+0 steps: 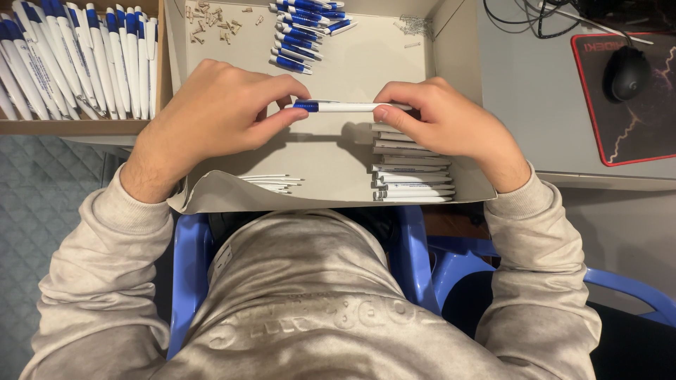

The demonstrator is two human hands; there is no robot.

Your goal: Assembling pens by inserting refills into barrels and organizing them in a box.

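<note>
Both hands hold one white pen with a blue grip section (338,107) level above a shallow cardboard box (461,77). My left hand (215,112) pinches the blue end between thumb and fingers. My right hand (440,116) pinches the white barrel end. Below the right hand lies a stack of white pen barrels (412,172). Several thin white refills (271,183) lie near the box's front edge. Blue pen tips (303,35) and small beige parts (211,21) lie at the far side of the box.
A second box at the left holds several finished white and blue pens (77,56). A black computer mouse (627,70) rests on a dark mouse pad (634,134) at the right. I sit on a blue plastic chair (436,260).
</note>
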